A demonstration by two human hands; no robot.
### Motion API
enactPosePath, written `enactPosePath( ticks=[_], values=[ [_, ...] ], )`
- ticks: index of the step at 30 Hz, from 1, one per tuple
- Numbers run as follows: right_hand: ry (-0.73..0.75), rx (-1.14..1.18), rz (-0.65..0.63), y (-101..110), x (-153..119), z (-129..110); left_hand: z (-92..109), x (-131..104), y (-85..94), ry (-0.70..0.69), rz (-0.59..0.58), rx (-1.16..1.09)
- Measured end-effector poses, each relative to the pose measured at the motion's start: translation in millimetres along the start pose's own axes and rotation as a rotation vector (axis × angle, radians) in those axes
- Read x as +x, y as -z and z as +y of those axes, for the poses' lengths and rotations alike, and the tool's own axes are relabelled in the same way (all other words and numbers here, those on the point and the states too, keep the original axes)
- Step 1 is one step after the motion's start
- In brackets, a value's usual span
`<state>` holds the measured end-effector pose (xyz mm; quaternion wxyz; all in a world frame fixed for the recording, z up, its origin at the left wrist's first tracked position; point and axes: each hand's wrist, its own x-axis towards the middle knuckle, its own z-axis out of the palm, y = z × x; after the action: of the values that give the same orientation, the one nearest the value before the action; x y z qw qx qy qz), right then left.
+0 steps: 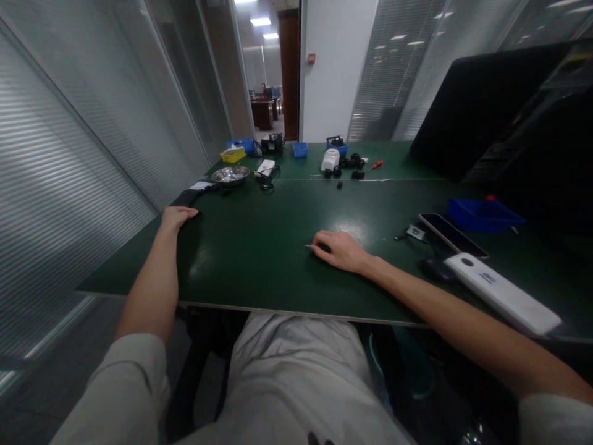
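On the left side of the green table [259,272], my left hand [178,216] has its fingers together on a small dark item [199,214], too small to name. A black flat object [186,197] lies just beyond that hand. My right hand [340,249] rests near the middle of the table with its fingers curled in a pinch. From its fingertips a thin, light-coloured tip [307,246] sticks out to the left; the rest of that thing is hidden by the fingers.
A metal bowl [231,175], white device with cables [265,168], yellow basket [233,155] and small blue basket [300,149] stand farther back. At right are a phone [451,235], a blue tray [484,215], a long white device [504,293] and a black monitor [482,105].
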<state>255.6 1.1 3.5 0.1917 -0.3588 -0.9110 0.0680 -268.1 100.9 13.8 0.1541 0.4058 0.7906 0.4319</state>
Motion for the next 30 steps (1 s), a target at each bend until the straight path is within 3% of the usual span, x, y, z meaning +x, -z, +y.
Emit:
enactPosePath(
  ticks=[3,6,10,13,15,18,23,30],
  values=[
    [0.002,-0.001,0.006,-0.2,0.0,-0.2,13.2,-10.3,-15.8,-0.051,-0.242,-0.020],
    [0.000,0.001,0.002,0.3,-0.1,-0.9,36.2,-37.6,-47.3,-0.216,-0.540,-0.017],
    [-0.013,-0.005,0.008,0.8,-0.4,-1.2,72.5,-111.4,-96.7,-0.564,-0.927,-0.094],
    [-0.016,-0.013,0.019,0.7,-0.9,-1.1,90.9,-172.1,-119.4,-0.840,-1.124,-0.164],
    [-0.017,-0.015,0.025,0.7,-1.1,-1.3,96.6,-199.9,-123.9,-0.971,-1.128,-0.192],
    [-0.013,-0.012,0.025,1.1,-1.0,-2.0,98.5,-216.2,-119.9,-1.085,-1.078,-0.199],
    [-0.017,-0.027,0.018,2.0,-0.6,-3.3,96.8,-212.1,-111.9,-1.156,-1.059,-0.151],
    [-0.019,-0.054,0.004,2.8,-2.6,-4.4,95.7,-213.5,-113.8,-1.236,-0.991,-0.103]
  ],
)
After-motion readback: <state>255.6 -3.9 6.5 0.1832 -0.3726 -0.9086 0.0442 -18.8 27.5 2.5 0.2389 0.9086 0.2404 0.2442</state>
